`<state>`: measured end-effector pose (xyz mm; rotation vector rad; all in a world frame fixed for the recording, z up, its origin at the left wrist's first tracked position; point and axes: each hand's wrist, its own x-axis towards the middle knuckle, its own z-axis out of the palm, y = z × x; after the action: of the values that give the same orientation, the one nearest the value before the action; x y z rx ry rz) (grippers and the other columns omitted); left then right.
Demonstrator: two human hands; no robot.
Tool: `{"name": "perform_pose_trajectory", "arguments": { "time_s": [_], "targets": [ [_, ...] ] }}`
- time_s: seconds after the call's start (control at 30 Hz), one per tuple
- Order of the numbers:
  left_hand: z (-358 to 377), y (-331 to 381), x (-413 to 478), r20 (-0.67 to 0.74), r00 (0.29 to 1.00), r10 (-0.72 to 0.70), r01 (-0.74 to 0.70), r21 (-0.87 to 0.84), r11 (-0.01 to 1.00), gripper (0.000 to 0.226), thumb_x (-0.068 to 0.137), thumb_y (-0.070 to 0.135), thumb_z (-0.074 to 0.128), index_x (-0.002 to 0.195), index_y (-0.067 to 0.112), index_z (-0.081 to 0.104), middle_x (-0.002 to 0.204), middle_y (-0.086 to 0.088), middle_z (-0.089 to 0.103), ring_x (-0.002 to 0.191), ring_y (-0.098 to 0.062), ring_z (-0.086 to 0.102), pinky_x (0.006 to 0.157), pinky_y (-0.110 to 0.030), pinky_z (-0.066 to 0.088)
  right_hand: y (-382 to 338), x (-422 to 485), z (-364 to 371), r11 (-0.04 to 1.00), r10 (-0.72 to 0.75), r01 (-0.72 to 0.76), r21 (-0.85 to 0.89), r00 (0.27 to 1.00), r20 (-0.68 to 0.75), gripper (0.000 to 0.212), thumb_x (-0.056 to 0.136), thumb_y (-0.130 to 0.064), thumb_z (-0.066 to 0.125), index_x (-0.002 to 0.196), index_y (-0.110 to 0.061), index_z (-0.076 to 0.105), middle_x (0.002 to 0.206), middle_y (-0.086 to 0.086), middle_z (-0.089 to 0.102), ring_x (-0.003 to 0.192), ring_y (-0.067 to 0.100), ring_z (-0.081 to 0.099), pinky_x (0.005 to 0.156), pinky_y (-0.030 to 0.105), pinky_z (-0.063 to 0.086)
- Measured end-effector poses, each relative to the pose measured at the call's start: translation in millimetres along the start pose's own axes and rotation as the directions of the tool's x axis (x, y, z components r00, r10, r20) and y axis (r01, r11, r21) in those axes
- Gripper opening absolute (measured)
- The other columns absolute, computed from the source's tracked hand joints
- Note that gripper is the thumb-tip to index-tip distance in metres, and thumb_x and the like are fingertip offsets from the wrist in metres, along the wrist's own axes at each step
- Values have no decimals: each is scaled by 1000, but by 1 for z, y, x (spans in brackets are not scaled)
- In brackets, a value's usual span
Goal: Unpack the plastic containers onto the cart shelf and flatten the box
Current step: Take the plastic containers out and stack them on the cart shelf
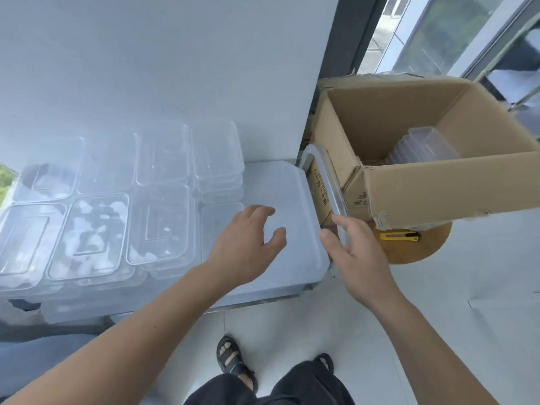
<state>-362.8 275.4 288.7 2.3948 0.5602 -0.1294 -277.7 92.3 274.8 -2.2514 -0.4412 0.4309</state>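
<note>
My 2 hands hold nothing: my left hand [248,238] is spread wide over the bare end of the cart shelf [280,194], my right hand [355,252] loose-fingered at the cart handle [327,182]. Next I should reach into the box [438,188], just right of the cart, and lift the containers [423,147] left inside as 1 nested pile, gripping both ends. They look clear, thin-walled and rectangular. Stacks [87,235] of them fill the shelf's left side.

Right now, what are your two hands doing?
Left hand: open, holding nothing.
Right hand: open, fingers by the curved silver metal cart handle.
</note>
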Motion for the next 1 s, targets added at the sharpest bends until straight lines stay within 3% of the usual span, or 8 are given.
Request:
{"name": "perform_pose_trajectory", "arguments": {
  "time_s": [0.2, 0.33, 0.47, 0.63, 0.73, 1.0],
  "targets": [
    [13, 73, -1, -51, 994, 97, -94, 47, 994, 52, 100, 46, 44, 146, 22, 41, 152, 8, 39, 131, -15, 44, 106, -30, 36, 34, -18, -65, 999, -32, 35, 31, 995, -98, 46, 96, -51, 48, 137, -31, 49, 139, -18, 44, 132, 7, 41, 110, 39, 41],
    [44, 142, 7, -66, 986, 150, -146, 64, 987, 53, 99, 48, 44, 145, 24, 42, 152, 7, 40, 131, -15, 45, 108, -33, 40, 73, -27, -123, 997, -42, 51, 61, 990, -137, 31, 96, -46, 51, 127, -38, 49, 128, -22, 45, 125, 4, 44, 105, 31, 42],
    [83, 205, 19, -99, 974, 202, -197, 52, 979, 51, 98, 43, 49, 143, 22, 46, 148, 6, 44, 132, -15, 43, 105, -29, 37, 118, -27, -181, 996, -25, 41, 80, 982, -187, 40, 97, -46, 52, 132, -27, 54, 128, -18, 47, 124, 7, 47, 104, 32, 44],
    [118, 262, 40, -105, 972, 211, -210, 25, 977, 51, 96, 42, 54, 142, 23, 45, 147, 9, 44, 118, -16, 53, 89, -23, 36, 159, -17, -233, 993, -12, 34, 109, 981, -196, 37, 96, -50, 53, 128, -31, 54, 130, -17, 49, 124, 6, 48, 103, 34, 45],
    [128, 281, 56, -112, 973, 203, -203, 16, 979, 51, 96, 40, 55, 142, 22, 46, 146, 8, 45, 113, -19, 57, 89, -24, 36, 168, 1, -255, 993, -14, 39, 114, 977, -211, 50, 89, -57, 49, 128, -27, 57, 130, -15, 52, 124, 6, 48, 104, 34, 44],
    [129, 303, 145, -176, 968, 178, -187, -35, 982, 52, 95, 38, 56, 143, 20, 46, 146, 5, 46, 134, -11, 43, 100, -22, 33, 168, 93, -294, 997, -54, 64, 53, 983, -174, 46, 97, -45, 54, 138, -25, 51, 133, -16, 47, 125, 3, 44, 106, 28, 39]
  ]
}}
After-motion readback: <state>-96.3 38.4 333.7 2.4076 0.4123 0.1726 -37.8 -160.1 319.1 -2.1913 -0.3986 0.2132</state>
